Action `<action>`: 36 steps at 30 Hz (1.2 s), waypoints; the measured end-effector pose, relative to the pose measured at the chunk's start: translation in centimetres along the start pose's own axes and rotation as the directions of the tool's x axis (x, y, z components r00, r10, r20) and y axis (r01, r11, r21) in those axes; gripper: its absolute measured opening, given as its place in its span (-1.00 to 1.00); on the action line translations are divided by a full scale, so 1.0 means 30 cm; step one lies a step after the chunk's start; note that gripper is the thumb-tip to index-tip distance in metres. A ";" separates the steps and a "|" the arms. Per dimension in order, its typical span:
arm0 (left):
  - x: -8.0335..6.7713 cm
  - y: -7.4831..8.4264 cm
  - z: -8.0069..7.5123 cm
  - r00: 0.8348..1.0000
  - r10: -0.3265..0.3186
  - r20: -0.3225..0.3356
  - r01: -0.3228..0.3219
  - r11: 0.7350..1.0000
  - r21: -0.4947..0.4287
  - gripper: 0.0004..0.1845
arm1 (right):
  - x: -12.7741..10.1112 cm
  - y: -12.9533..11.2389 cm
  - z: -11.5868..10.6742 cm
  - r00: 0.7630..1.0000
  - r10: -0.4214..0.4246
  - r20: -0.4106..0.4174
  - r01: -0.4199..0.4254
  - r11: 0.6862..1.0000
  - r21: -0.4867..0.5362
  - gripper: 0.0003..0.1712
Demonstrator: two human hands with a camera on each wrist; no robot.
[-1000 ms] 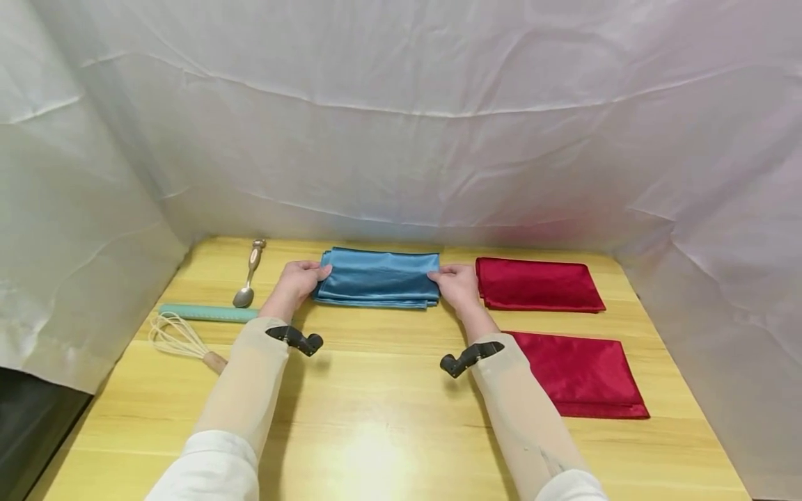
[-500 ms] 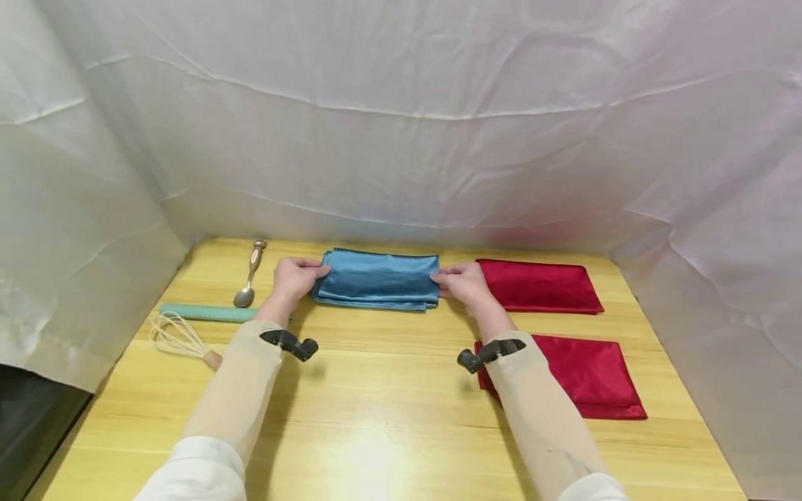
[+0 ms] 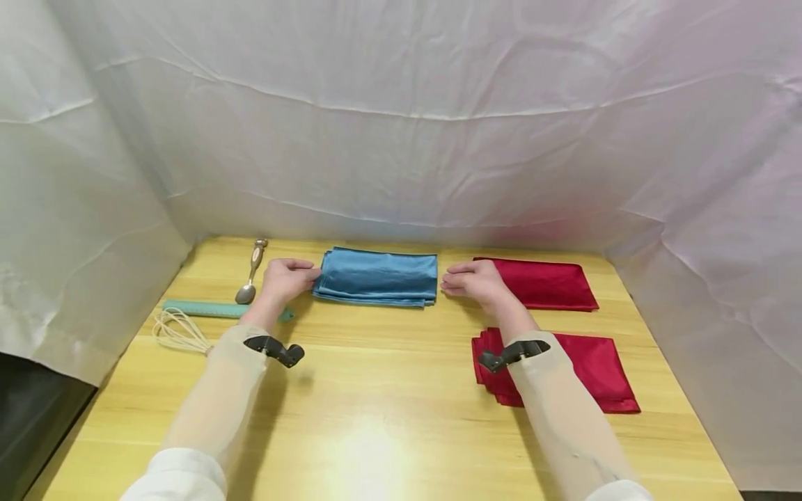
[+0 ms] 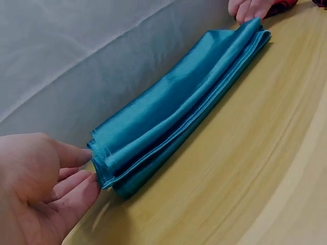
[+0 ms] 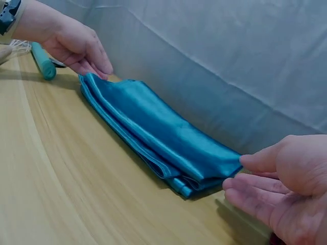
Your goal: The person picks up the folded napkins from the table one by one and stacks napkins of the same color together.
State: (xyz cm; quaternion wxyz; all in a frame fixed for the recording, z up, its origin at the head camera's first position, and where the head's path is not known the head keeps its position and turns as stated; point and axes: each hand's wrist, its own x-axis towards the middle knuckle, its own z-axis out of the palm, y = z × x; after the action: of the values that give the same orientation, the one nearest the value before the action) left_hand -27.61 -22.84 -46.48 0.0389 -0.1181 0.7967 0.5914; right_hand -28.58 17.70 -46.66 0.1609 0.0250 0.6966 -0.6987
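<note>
A folded blue satin cloth (image 3: 379, 278) lies at the back of the table, its layers slightly uneven at the left and front edges. My left hand (image 3: 287, 280) is at the cloth's left end; in the left wrist view, thumb and fingers (image 4: 76, 196) stand apart right at the edge, perhaps still touching it. Off the right end, my right hand (image 3: 479, 284) has loosely extended fingers and a small gap to the cloth in the head view. Two folded red cloths lie on the right: a back one (image 3: 551, 285) behind the right hand and a front one (image 3: 595, 365) partly under the forearm.
On the left of the wooden table (image 3: 376, 390) lie a metal spoon (image 3: 250, 275), a rolled teal-green item (image 3: 207, 309) and a whisk (image 3: 178, 330), its handle hidden by the left forearm. Pale sheeting (image 3: 388, 160) hangs around the back and sides.
Both hands have released the ends of the blue cloth and moved outward, the left hand to the left and the right hand to the right. The cloth has stayed in place.
</note>
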 end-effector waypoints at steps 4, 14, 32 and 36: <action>-0.012 0.004 -0.017 1.000 0.020 0.005 -0.020 0.999 -0.025 -0.52 | -0.019 -0.019 -0.021 1.000 0.004 0.017 -0.005 1.000 0.017 -0.39; -0.100 0.030 -0.009 0.993 0.076 0.094 -0.074 0.997 -0.023 -0.46 | -0.122 -0.066 -0.078 0.999 -0.025 0.040 0.030 0.988 -0.153 -0.48; -0.268 0.066 0.118 0.952 0.163 0.259 -0.140 0.984 -0.107 -0.49 | -0.341 -0.119 -0.226 0.989 -0.126 0.076 0.146 0.915 -0.376 -0.46; -0.297 0.069 0.159 0.942 0.168 0.289 -0.159 0.986 -0.056 -0.49 | -0.390 -0.119 -0.269 0.988 -0.135 0.079 0.155 0.911 -0.382 -0.45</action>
State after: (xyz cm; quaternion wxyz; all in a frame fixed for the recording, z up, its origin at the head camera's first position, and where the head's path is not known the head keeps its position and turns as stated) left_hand -19.84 -16.47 -44.16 0.1056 0.0367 0.7797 0.6160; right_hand -19.95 27.75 -40.42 0.1282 -0.0770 0.8163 -0.5580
